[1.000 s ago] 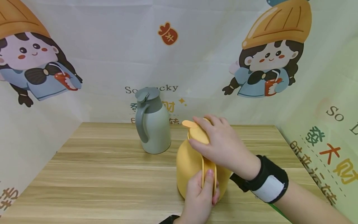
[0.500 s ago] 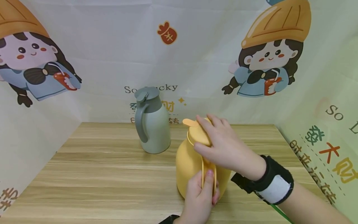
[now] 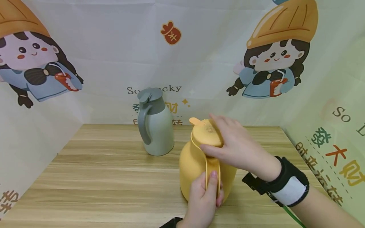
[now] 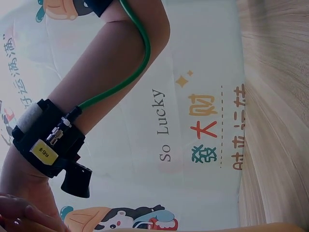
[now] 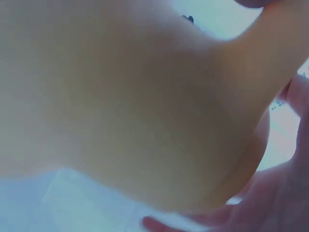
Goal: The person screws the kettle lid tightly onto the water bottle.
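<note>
The left hand (image 3: 203, 199) grips the handle (image 3: 213, 166) of the yellow thermos jug (image 3: 190, 171), right of the wooden table (image 3: 114, 180)'s middle; the right hand (image 3: 238, 145) holds its lid (image 3: 206, 135) with thumb and fingers. If the handle slips, the jug could spin (the grey-green jug (image 3: 159, 133) stands behind, near the back edge). Most room lies left.

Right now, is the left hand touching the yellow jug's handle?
Touching. The head view shows the left hand gripping the yellow jug's handle, its thumb lying against it.
</note>
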Available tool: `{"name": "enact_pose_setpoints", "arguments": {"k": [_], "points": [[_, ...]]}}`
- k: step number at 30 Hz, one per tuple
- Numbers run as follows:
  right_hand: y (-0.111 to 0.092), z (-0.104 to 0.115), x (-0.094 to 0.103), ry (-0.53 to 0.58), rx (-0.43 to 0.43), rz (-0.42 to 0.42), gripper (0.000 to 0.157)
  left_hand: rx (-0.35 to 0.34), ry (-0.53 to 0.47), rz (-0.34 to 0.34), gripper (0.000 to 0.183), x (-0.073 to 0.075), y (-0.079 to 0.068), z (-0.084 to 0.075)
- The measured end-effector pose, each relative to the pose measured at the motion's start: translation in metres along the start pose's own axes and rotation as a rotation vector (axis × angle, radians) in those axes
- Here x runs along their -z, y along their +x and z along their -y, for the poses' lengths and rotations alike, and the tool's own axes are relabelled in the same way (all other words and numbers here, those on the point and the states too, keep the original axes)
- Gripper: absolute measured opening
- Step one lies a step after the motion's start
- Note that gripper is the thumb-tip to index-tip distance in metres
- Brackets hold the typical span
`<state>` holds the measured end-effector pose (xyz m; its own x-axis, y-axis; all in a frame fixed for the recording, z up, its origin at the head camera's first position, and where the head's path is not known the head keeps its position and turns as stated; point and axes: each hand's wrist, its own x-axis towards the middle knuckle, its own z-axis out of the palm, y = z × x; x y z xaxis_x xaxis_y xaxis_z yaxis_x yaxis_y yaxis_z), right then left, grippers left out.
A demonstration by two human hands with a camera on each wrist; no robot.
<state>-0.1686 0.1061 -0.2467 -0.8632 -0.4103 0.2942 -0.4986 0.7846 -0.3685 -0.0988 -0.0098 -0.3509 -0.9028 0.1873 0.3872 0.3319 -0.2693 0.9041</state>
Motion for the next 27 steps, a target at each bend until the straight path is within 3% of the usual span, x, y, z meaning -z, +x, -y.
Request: {"name": "enact_pose_setpoints", "arguments": {"k": [3,8,11,15,21,27], "points": [[0.003,-0.008,0.003,-0.019,0.136,-0.008,0.081,-0.006,0.002,-0.003,0.032,0.0,0.0,0.0],[0.015,-0.022,0.005,-0.055,0.51,-0.015,0.072,-0.008,0.019,0.003,0.032,0.001,0.0,0.001],[0.022,-0.027,0.004,-0.041,0.64,0.001,0.063,0.001,0.02,0.008,0.032,0.001,0.0,0.001],[0.03,-0.033,0.003,-0.001,0.676,0.047,0.054,0.01,0.01,0.009,0.032,0.001,0.0,0.001],[0.039,-0.039,0.001,0.058,0.636,0.107,0.051,0.016,0.007,0.011,0.033,0.001,0.0,0.0],[0.041,-0.041,-0.002,0.096,0.625,0.115,0.048,0.015,0.003,0.009,0.032,0.001,0.0,0.0]]}}
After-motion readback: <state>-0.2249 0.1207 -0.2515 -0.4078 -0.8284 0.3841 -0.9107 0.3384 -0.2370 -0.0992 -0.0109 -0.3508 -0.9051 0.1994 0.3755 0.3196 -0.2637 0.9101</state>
